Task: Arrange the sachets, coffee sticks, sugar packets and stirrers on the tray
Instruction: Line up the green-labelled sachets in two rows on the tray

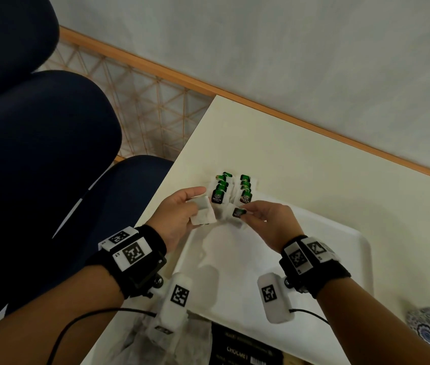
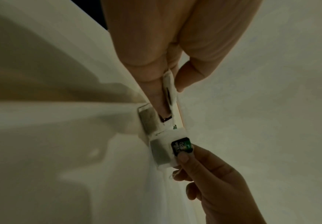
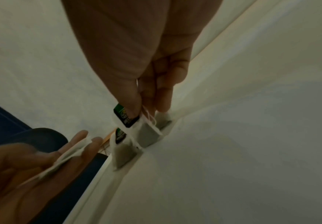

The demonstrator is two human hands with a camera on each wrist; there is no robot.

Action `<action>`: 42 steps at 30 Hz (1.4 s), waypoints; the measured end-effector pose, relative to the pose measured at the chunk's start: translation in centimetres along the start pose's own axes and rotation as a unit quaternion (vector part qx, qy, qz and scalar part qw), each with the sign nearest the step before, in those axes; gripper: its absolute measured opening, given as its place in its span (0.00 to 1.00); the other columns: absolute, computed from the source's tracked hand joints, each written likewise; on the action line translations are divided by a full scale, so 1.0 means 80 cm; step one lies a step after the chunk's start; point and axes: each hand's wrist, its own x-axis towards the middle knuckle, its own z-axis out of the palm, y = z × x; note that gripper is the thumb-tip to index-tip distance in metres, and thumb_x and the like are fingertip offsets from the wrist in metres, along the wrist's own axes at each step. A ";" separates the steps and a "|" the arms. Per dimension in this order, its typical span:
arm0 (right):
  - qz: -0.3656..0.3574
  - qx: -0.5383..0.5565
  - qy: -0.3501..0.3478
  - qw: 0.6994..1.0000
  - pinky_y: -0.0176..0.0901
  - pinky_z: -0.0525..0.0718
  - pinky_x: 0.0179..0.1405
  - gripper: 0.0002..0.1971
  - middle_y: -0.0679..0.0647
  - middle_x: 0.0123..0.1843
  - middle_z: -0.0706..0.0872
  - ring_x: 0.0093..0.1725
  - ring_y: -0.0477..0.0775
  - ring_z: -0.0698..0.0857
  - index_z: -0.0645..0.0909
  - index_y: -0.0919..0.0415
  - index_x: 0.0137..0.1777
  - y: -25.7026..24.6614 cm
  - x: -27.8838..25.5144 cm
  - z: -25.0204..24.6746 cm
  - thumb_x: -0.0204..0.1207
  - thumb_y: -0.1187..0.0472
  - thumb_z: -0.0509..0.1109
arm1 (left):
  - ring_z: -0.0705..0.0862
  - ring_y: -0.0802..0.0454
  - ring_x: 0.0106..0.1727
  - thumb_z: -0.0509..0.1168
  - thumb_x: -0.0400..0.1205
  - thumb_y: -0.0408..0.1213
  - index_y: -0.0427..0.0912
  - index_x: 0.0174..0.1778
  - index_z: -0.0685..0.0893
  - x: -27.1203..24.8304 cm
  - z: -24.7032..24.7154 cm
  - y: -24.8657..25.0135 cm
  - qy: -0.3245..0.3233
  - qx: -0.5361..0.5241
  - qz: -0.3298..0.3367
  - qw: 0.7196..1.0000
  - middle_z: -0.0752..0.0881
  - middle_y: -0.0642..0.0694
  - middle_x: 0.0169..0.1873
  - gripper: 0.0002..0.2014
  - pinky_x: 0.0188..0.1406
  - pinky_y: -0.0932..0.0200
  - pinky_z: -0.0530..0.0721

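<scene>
The left hand (image 1: 175, 217) holds a small stack of white tea bags (image 1: 203, 213) between thumb and fingers, above the far corner of the white tray (image 1: 345, 248). The right hand (image 1: 269, 219) pinches one tea bag (image 1: 231, 213) by its green tag (image 1: 239, 212), just beside the stack. More green-tagged tea bags (image 1: 232, 188) lie in two rows on the table (image 1: 301, 159), just past the tray.

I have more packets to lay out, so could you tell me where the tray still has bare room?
The tray floor is bare between both wrists and toward its right rim. It is crowded at the far left corner, where two rows of tea sachets sit and both hands work.
</scene>
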 end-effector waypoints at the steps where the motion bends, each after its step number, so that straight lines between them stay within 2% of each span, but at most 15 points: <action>1: 0.012 -0.005 0.010 1.000 0.32 0.79 0.41 0.07 0.40 0.34 0.85 0.38 0.41 0.83 0.87 0.46 0.53 0.001 0.004 0.000 0.76 0.55 0.72 | 0.84 0.47 0.51 0.55 0.82 0.19 0.46 0.55 0.82 0.001 0.001 -0.001 -0.004 -0.007 0.000 1.000 0.83 0.36 0.61 0.19 0.40 0.58 0.86; 5: 0.032 -0.027 0.025 0.999 0.45 0.83 0.44 0.11 0.46 0.35 0.85 0.39 0.49 0.83 0.83 0.45 0.58 0.006 0.016 -0.005 0.76 0.53 0.70 | 0.85 0.50 0.47 0.57 0.83 0.19 0.45 0.55 0.81 0.003 0.004 -0.002 -0.002 -0.017 0.002 1.000 0.84 0.43 0.51 0.16 0.47 0.54 0.87; 8: -0.003 -0.066 0.058 0.996 0.43 0.81 0.43 0.17 0.42 0.43 0.81 0.40 0.45 0.80 0.78 0.41 0.63 0.008 0.014 -0.006 0.74 0.49 0.72 | 0.85 0.50 0.46 0.56 0.82 0.17 0.45 0.54 0.81 0.005 0.007 -0.002 -0.003 -0.017 -0.002 1.000 0.83 0.43 0.50 0.18 0.49 0.53 0.86; 11: -0.126 -0.078 0.081 0.986 0.37 0.79 0.39 0.22 0.41 0.48 0.77 0.40 0.41 0.78 0.77 0.41 0.64 0.001 -0.001 -0.001 0.70 0.48 0.75 | 0.85 0.48 0.48 0.56 0.81 0.17 0.43 0.57 0.81 0.005 0.011 -0.002 -0.004 -0.021 -0.012 1.000 0.83 0.40 0.53 0.18 0.43 0.57 0.89; 13: -0.218 -0.085 0.043 0.971 0.37 0.81 0.44 0.25 0.45 0.56 0.79 0.49 0.45 0.80 0.77 0.44 0.65 -0.007 -0.011 0.006 0.68 0.49 0.76 | 0.85 0.45 0.50 0.57 0.81 0.17 0.41 0.59 0.81 0.004 0.015 -0.003 -0.004 -0.026 -0.021 0.999 0.83 0.37 0.57 0.18 0.39 0.59 0.90; 15: -0.284 -0.112 0.027 0.952 0.38 0.81 0.45 0.22 0.48 0.60 0.80 0.56 0.49 0.80 0.79 0.48 0.65 -0.013 -0.015 0.015 0.69 0.50 0.73 | 0.85 0.43 0.51 0.57 0.81 0.18 0.41 0.60 0.81 0.003 0.017 -0.004 -0.010 -0.034 -0.029 0.999 0.84 0.35 0.58 0.18 0.39 0.57 0.90; 17: -0.307 -0.108 0.052 0.944 0.41 0.83 0.44 0.15 0.49 0.58 0.83 0.55 0.51 0.82 0.84 0.51 0.59 -0.017 -0.014 0.021 0.73 0.51 0.69 | 0.86 0.41 0.50 0.58 0.82 0.18 0.40 0.61 0.81 0.001 0.018 -0.005 -0.025 -0.040 -0.037 0.998 0.84 0.34 0.58 0.18 0.44 0.53 0.90; 19: -0.296 -0.073 0.072 0.950 0.43 0.84 0.44 0.10 0.46 0.53 0.86 0.52 0.51 0.84 0.87 0.49 0.53 -0.022 -0.012 0.022 0.75 0.51 0.68 | 0.87 0.43 0.47 0.60 0.82 0.20 0.39 0.63 0.81 -0.001 0.019 -0.006 -0.041 -0.032 -0.041 0.998 0.85 0.33 0.58 0.17 0.48 0.52 0.89; 21: -0.268 -0.021 0.079 0.960 0.37 0.81 0.44 0.07 0.42 0.48 0.87 0.49 0.45 0.84 0.88 0.48 0.48 -0.028 -0.011 0.017 0.75 0.52 0.69 | 0.88 0.43 0.49 0.62 0.82 0.23 0.41 0.63 0.82 -0.001 0.017 -0.007 -0.044 -0.002 -0.038 0.998 0.87 0.35 0.57 0.15 0.52 0.52 0.87; 25: -0.137 0.097 0.056 0.984 0.28 0.78 0.40 0.07 0.39 0.40 0.88 0.42 0.40 0.84 0.88 0.44 0.44 -0.037 -0.009 0.007 0.74 0.60 0.74 | 0.85 0.45 0.55 0.53 0.76 0.21 0.48 0.54 0.89 -0.002 0.009 -0.006 -0.061 0.104 -0.026 0.992 0.89 0.44 0.53 0.24 0.58 0.52 0.81; 29: -0.076 0.143 0.045 0.986 0.24 0.78 0.39 0.11 0.33 0.32 0.86 0.35 0.35 0.83 0.87 0.43 0.40 -0.037 -0.005 0.011 0.74 0.63 0.74 | 0.85 0.61 0.40 0.53 0.76 0.17 0.41 0.54 0.89 -0.008 0.007 -0.001 -0.064 0.158 -0.021 0.985 0.90 0.47 0.44 0.24 0.41 0.67 0.75; 33: -0.018 0.173 0.027 0.984 0.23 0.78 0.36 0.05 0.40 0.31 0.87 0.31 0.33 0.82 0.88 0.51 0.43 -0.036 0.004 0.021 0.74 0.63 0.74 | 0.84 0.66 0.32 0.65 0.77 0.23 0.47 0.53 0.90 -0.008 0.002 0.000 -0.058 0.167 0.007 0.984 0.90 0.54 0.36 0.16 0.28 0.75 0.75; 35: 0.001 0.156 0.019 0.988 0.24 0.77 0.34 0.04 0.39 0.29 0.86 0.29 0.33 0.81 0.88 0.51 0.43 -0.035 0.011 0.027 0.74 0.61 0.74 | 0.86 0.64 0.34 0.65 0.78 0.25 0.46 0.57 0.88 -0.003 -0.004 -0.002 -0.036 0.173 0.015 0.984 0.91 0.49 0.41 0.16 0.29 0.75 0.77; 38: 0.023 0.138 0.023 0.990 0.30 0.82 0.38 0.03 0.40 0.30 0.86 0.31 0.36 0.83 0.88 0.50 0.43 -0.032 0.024 0.034 0.74 0.60 0.74 | 0.86 0.55 0.44 0.63 0.79 0.26 0.46 0.59 0.85 0.007 -0.012 -0.006 -0.002 0.213 0.028 0.977 0.89 0.44 0.48 0.16 0.41 0.69 0.80; 42: 0.033 0.107 0.052 0.992 0.30 0.77 0.33 0.03 0.40 0.28 0.82 0.27 0.34 0.79 0.87 0.50 0.47 -0.029 0.035 0.035 0.75 0.58 0.73 | 0.81 0.59 0.40 0.71 0.77 0.30 0.46 0.61 0.81 0.017 -0.015 -0.010 0.035 0.253 0.047 0.966 0.85 0.50 0.42 0.17 0.37 0.71 0.77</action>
